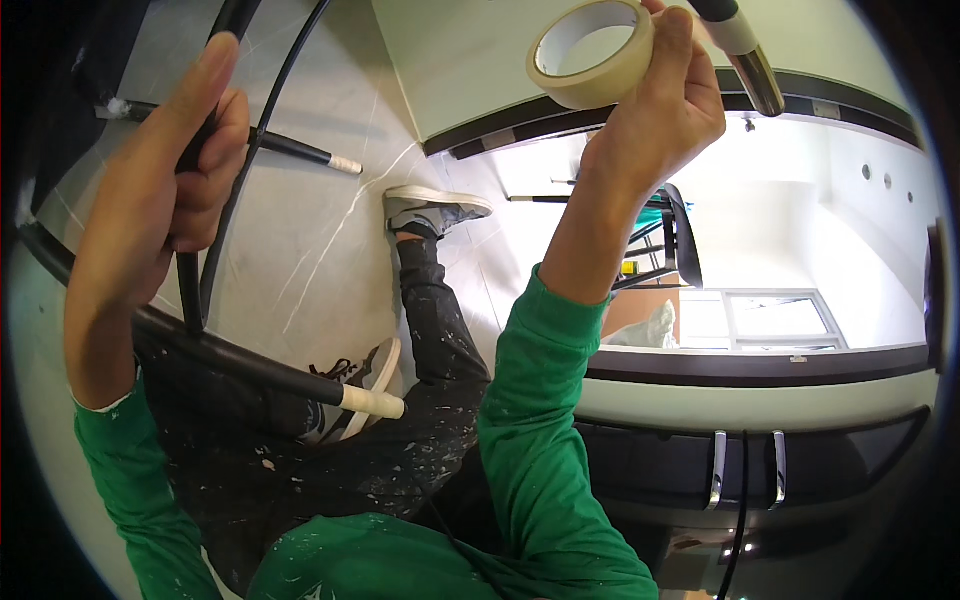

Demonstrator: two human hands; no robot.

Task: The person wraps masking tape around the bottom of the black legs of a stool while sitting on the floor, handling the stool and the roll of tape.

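Observation:
My left hand [150, 190] is wrapped round a black bar [190, 285] of a black tubular furniture frame at the left. In my right hand [655, 125] is a roll of cream masking tape [600, 90], pinched at its right side. Just right of those fingers, a black leg [712, 8] comes down from the top edge, with a tape band [733, 35] and a bare metallic tip [762, 90]. Two other leg ends, one [373, 402] over my lap and one [345, 163] above the floor, are wrapped in cream tape. Whether tape runs from roll to leg, I cannot tell.
My outstretched leg and grey shoe [430, 212] rest on the grey tiled floor [300, 230]. A dark door frame [760, 365] stands at the right, with a black chair [680, 235] beyond it. Glossy black cabinet doors with silver handles [718, 470] are at the lower right.

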